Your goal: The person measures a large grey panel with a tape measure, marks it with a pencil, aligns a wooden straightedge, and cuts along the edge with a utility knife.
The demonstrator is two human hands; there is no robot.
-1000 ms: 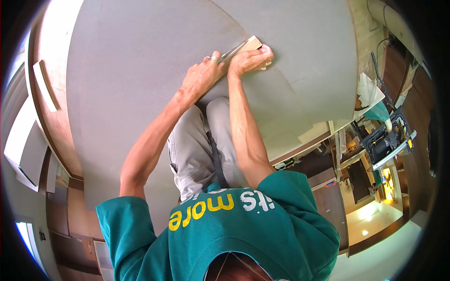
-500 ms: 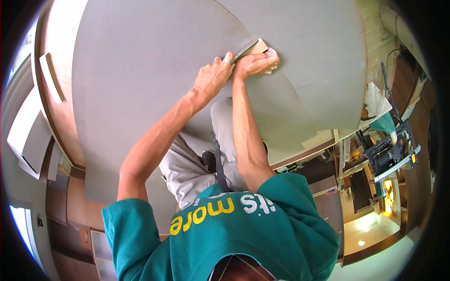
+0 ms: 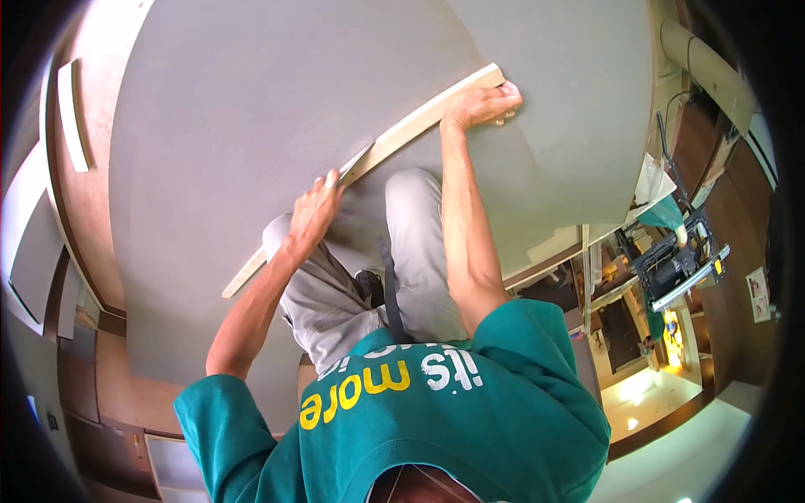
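Blade [image 3: 355, 163]: While the left hand [image 3: 315, 205] has its fingers closed around the near end, the narrow, pointed part extends beyond them, upward and to the right, along the outer edge of the wooden strip [image 3: 411, 126]; whether the two touch cannot be told.
Wooden strip: Long, pale and slender, it runs obliquely from beside the right fingers, down past the left fingers, to a free end below and left of them; the left forearm and knee hide part of it.
Right hand [image 3: 482, 106]: Fingers curled, set against the strip near its upper end; whether they clasp the wood or only press on it cannot be told, the undersides being hidden.
Grey sheet [image 3: 235, 109]: Broad surface beneath the strip and around both sets of fingers.
Knees [image 3: 415, 191]: Bent, in light grey trousers, on the body side of the fingers.
Black strap [image 3: 389, 281]: Between the thighs, nearer the body than the fingers.
Pale bar [image 3: 73, 117]: Well apart, far left of the left fingers.
Black machine [image 3: 671, 267]: Well apart, right of and below the right fingers.
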